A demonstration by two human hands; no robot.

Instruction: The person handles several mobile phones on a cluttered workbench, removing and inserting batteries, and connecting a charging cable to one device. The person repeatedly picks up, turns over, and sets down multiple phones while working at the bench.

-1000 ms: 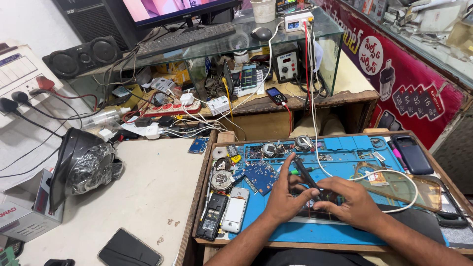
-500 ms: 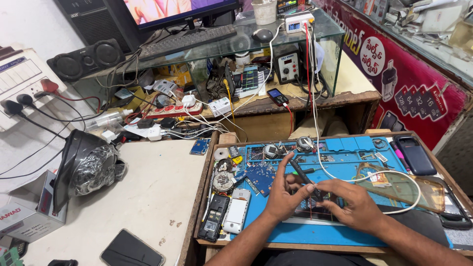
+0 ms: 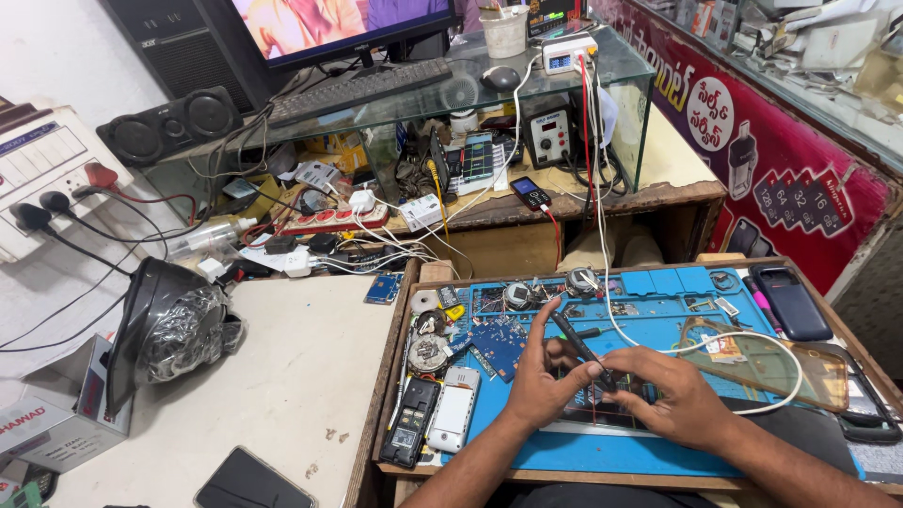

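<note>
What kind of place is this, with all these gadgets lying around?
Most likely a small phone repair shop: opened phones lie on a blue work mat, loose circuit boards sit nearby, and a soldering station stands on the shelf behind.

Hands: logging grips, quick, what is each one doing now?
Left hand: closed on the black probe.
Right hand: fingers curled at the probe's lower end; grip unclear.

Probe [image 3: 581, 348]: I see a slim black pen-shaped tool, tilted, tip pointing down-right, pinched between both my hands.
Circuit board [image 3: 602, 404]: dark, flat on the blue mat [image 3: 658, 452], mostly hidden beneath my fingers.
</note>
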